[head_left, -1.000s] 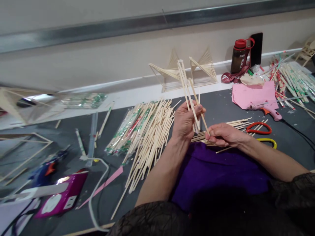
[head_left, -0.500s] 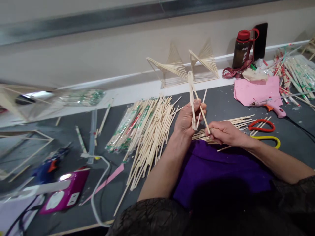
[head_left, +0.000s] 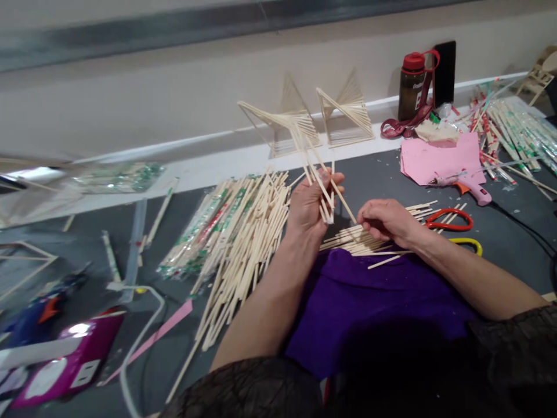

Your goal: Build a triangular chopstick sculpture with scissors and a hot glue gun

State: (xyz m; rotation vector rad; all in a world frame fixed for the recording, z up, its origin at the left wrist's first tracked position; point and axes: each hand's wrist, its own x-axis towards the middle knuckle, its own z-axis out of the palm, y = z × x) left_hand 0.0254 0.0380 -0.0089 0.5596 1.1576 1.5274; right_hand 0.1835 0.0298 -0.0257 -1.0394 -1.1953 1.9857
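My left hand (head_left: 307, 203) is closed around several pale wooden chopsticks (head_left: 311, 168), held upright and tilted above the purple cloth. Some of them meet near the bottom, below my thumb; whether they are joined there I cannot tell. One single chopstick (head_left: 343, 200) slants down to the right, out of the left hand's grip. At its lower end are the curled fingertips of my right hand (head_left: 385, 220), closed in a pinch. Loose chopsticks (head_left: 352, 239) lie under and beside the right hand. A big pile of bare chopsticks (head_left: 248, 255) spreads left of my left forearm.
Scissors (head_left: 450, 219) with red and yellow handles and a pink glue gun (head_left: 476, 188) lie at the right. Two stick frames (head_left: 348, 113) stand by the wall, near a bottle (head_left: 411, 87). Wrapped chopsticks (head_left: 195, 232), a blue glue gun (head_left: 41, 313) and a white cord (head_left: 148, 331) are leftward.
The view has swung right, so things sit further left. The held chopsticks now lean more to the upper left. My right hand has slipped to the very end of the single chopstick.
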